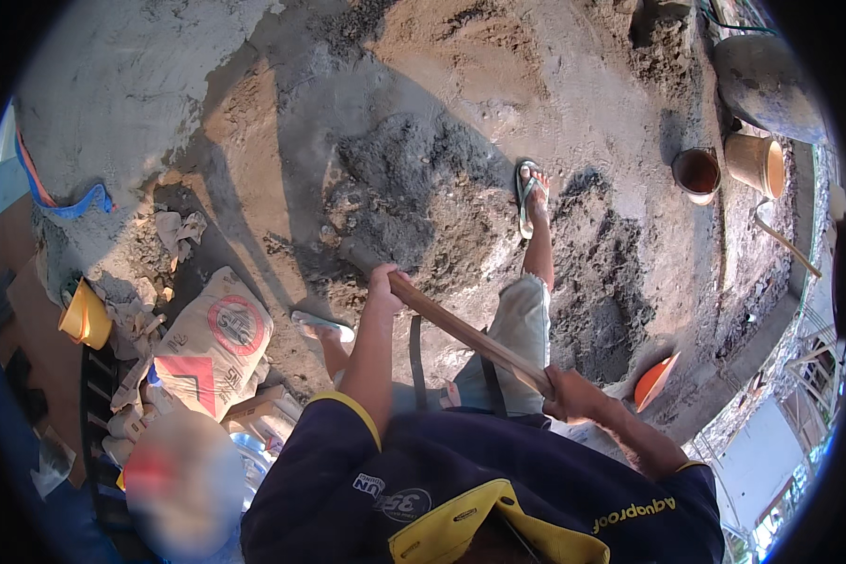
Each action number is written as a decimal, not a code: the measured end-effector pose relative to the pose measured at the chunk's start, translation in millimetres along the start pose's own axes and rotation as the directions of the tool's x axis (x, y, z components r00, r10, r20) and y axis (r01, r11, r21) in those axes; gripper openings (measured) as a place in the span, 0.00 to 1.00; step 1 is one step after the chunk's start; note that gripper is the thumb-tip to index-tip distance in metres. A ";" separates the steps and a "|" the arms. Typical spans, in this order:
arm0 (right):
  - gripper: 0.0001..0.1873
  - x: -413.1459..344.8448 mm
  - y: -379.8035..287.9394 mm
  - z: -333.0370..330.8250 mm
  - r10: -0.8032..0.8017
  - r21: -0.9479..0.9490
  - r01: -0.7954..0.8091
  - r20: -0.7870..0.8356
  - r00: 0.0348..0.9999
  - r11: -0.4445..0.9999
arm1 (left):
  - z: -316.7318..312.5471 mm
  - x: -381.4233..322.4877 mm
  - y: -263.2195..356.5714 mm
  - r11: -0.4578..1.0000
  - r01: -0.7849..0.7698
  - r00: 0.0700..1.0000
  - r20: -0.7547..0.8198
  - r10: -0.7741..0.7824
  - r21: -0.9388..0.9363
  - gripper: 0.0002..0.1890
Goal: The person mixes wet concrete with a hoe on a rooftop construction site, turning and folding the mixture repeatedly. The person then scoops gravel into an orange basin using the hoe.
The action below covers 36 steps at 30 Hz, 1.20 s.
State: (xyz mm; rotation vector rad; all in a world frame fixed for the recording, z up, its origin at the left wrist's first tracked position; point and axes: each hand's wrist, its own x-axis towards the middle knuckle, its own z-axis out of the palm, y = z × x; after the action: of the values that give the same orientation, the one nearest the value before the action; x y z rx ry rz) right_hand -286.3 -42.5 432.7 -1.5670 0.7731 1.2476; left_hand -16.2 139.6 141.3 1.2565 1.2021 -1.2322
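A long wooden handle (465,331) runs diagonally across the front of my body. My left hand (386,287) grips it near its far end, and my right hand (564,395) holds its near end by my hip. Beyond my left hand the shaft meets a dark, blurred part over a heap of grey, wet-looking mortar mix (409,190); the tool's head cannot be made out. My feet, in flip-flops, stand on either side of the heap's near part. A second rough patch of mix (599,282) lies to the right.
Printed paper cement sack (215,338) and yellow bucket (88,314) at left. An orange bowl-like container (656,381) lies at right. Farther right are a dark-mouthed bucket (696,175), a tan bucket (754,163), a wooden-handled tool (789,243) and a large rounded container (768,88).
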 end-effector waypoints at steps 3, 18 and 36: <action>0.18 49.3 97.4 -19.7 0.013 -0.197 -0.021 -0.041 0.999 0.980 | 24.1 -20.5 -26.9 0.992 0.017 0.999 0.042 -0.012 -0.123 0.05; 0.13 202.0 34.8 -27.9 -0.269 -0.182 0.209 -0.438 0.858 0.961 | 62.1 -118.9 70.5 0.682 -0.699 0.707 -0.066 0.704 -0.216 0.04; 0.17 284.6 -8.8 120.7 0.152 0.456 0.009 -0.316 0.937 0.890 | 76.1 50.3 13.8 0.479 -0.616 0.610 -0.006 0.792 0.626 0.17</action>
State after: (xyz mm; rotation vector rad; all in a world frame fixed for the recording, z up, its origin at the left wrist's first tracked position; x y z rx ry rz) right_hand -241.9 96.6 160.1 -1.3847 1.2597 0.7672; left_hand -5.7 64.0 89.5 2.1838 0.3186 -0.7527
